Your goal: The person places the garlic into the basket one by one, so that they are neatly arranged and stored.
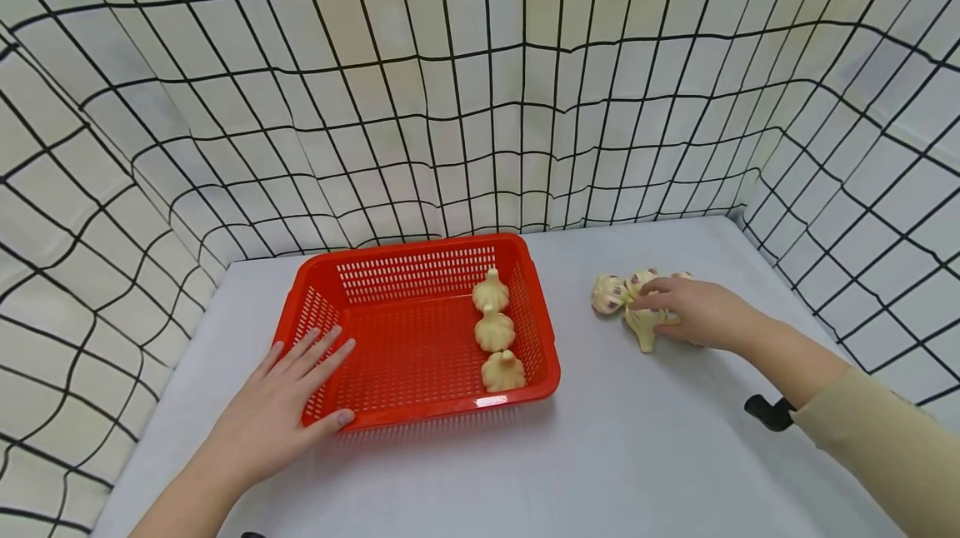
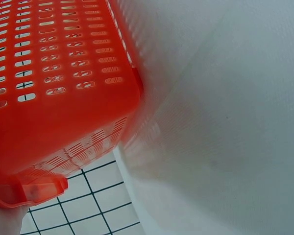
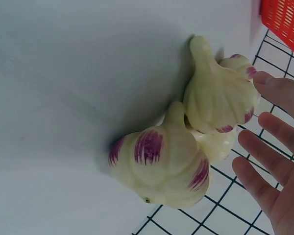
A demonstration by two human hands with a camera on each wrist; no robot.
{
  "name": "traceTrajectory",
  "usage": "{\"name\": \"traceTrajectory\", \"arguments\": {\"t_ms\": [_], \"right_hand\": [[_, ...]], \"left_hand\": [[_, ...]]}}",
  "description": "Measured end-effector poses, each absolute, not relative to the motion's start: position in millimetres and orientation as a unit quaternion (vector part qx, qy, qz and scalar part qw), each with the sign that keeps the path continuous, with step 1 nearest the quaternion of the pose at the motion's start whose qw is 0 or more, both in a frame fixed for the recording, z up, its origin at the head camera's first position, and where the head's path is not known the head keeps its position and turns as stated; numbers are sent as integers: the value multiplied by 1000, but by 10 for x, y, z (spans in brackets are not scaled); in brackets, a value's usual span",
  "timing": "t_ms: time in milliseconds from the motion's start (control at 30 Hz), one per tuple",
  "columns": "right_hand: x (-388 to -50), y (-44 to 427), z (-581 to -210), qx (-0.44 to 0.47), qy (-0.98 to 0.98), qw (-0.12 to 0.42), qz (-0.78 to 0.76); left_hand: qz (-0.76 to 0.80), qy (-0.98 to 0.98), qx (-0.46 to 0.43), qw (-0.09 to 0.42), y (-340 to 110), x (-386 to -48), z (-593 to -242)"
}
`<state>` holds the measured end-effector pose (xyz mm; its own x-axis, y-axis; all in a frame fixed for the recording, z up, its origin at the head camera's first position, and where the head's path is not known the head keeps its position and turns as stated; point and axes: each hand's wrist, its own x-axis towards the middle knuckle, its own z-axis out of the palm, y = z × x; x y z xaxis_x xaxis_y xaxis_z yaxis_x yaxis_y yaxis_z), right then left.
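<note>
A red plastic basket (image 1: 420,411) stands on the white table, with three cream garlic bulbs (image 1: 493,331) in a row along its right side. My left hand (image 1: 273,409) rests at the basket's left front corner, fingers spread over the rim; in the left wrist view only a bit of it shows beside the basket wall (image 2: 63,112). To the right, my right hand (image 1: 701,313) hovers over a cluster of garlic bulbs (image 1: 642,323) with purple streaks. From the right wrist, its fingers look extended beside the bulbs (image 3: 161,161), gripping none of them.
Black netting (image 1: 480,105) over white cloth walls encloses the table at the back and both sides. A small black object (image 1: 768,413) shows under the right forearm. The white tabletop (image 1: 585,455) extends in front of the basket.
</note>
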<state>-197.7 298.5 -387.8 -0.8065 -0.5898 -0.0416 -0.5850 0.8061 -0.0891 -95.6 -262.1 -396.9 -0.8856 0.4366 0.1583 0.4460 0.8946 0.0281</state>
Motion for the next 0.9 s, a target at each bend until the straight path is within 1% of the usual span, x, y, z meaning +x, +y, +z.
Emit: {"name": "traceTrajectory", "arguments": {"t_ms": [167, 433, 900], "right_hand": [[-2019, 2986, -3942, -337, 941, 19, -14], [-2056, 2967, -3989, -337, 941, 32, -9], [-2076, 2980, -4017, -357, 934, 30, 11]], "left_hand": [[-34, -971, -226, 74, -2619, -952, -3962], [-32, -972, -223, 69, -2613, -949, -3949], [-33, -971, -225, 71, -2619, -947, -3944]]}}
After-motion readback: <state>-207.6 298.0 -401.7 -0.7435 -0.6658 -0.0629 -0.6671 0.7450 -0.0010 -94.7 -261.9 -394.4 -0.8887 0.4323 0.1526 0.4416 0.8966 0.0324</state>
